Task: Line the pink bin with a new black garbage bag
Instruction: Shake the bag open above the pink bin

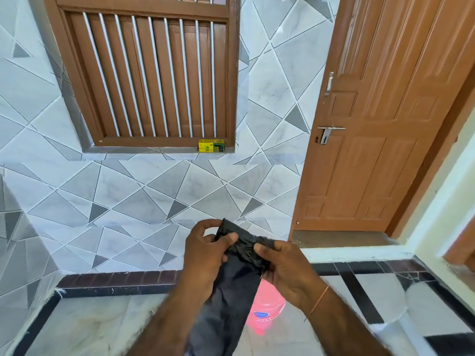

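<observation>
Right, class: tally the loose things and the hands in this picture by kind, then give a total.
Hands: 2, left hand and right hand
Black bag: 1
Pink bin: 1
Yellow box: 1
Total: 5

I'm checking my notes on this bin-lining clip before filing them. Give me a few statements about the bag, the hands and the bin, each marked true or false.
1. Both the left hand and the right hand hold the black garbage bag. True.
2. The bag already lines the pink bin. False: it is in a narrow folded strip, held above the floor.
3. The bin stands on the floor below the hands. True.
4. The wooden door is on the left. False: it is on the right.
5. A yellow-green box sits on the window ledge. True.
</observation>
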A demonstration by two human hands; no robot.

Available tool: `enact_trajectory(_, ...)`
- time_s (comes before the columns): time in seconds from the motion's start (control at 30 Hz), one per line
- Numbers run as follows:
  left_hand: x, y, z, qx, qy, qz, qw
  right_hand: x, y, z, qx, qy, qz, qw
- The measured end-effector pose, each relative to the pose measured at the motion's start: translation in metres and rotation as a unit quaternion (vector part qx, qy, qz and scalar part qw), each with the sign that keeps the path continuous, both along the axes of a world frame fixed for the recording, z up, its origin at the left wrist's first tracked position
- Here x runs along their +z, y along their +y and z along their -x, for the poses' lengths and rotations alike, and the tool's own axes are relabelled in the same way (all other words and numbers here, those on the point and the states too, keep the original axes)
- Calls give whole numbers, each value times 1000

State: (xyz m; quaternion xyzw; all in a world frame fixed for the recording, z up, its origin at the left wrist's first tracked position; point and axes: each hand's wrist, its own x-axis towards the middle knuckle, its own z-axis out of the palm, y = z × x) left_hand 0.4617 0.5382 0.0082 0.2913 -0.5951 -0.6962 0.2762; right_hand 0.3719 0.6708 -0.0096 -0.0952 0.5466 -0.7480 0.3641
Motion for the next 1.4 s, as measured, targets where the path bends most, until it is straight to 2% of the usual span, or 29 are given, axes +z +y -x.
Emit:
enact_trajectory(0.07, 4, 8, 7, 17, 2, 14, 1000, -3, 4, -1, -48, 64, -92, 993)
enact_trajectory(0.1, 5, 10, 10, 29, 2, 27, 999, -6, 7, 0, -72, 138, -167, 974)
enact_trajectory(0.17, 8, 12, 14, 39, -18, 74, 996, -8, 12, 1, -155, 302, -272, 900)
enact_trajectory(0.2, 9, 13, 14, 36, -30, 96, 994, -5, 15, 0, -190, 356, -263, 877)
enact_trajectory(0.23, 11, 15, 14, 31, -36, 111, 993, 0, 17, -2, -193, 381, -223, 876)
enact_trajectory(0.33, 13, 18, 18, 20, -36, 130, 991, 12, 12, -12, -49, 383, -150, 910)
enact_trajectory(0.43, 13, 15, 21, 18, -41, 137, 989, 13, 0, -21, 20, 419, -161, 893)
enact_trajectory(0.53, 11, 9, 20, -24, -25, 105, 994, 8, -8, -16, 0, 396, -170, 903)
enact_trajectory(0.7, 2, -6, 15, -118, 14, 27, 992, 10, -12, -10, -51, 292, -124, 947)
enact_trajectory(0.83, 0, -15, 15, -101, 48, -26, 993, 8, -16, -2, -33, 177, -52, 982)
enact_trajectory(0.9, 2, -18, 14, -88, 42, -20, 995, 7, -17, 2, -26, 110, -15, 993)
enact_trajectory(0.97, 4, -21, 12, -75, 22, 14, 997, 5, -18, 7, -32, 85, -3, 996)
enact_trajectory(1.13, 9, -28, 5, -46, -23, 98, 994, 9, -15, 14, -85, 77, -10, 993)
enact_trajectory(1.3, 15, -23, 2, -64, -7, 114, 991, 22, -24, -5, 32, 167, -72, 983)
enact_trajectory(1.4, 14, -22, 4, -73, 6, 106, 992, 20, -36, -13, 8, 210, -98, 973)
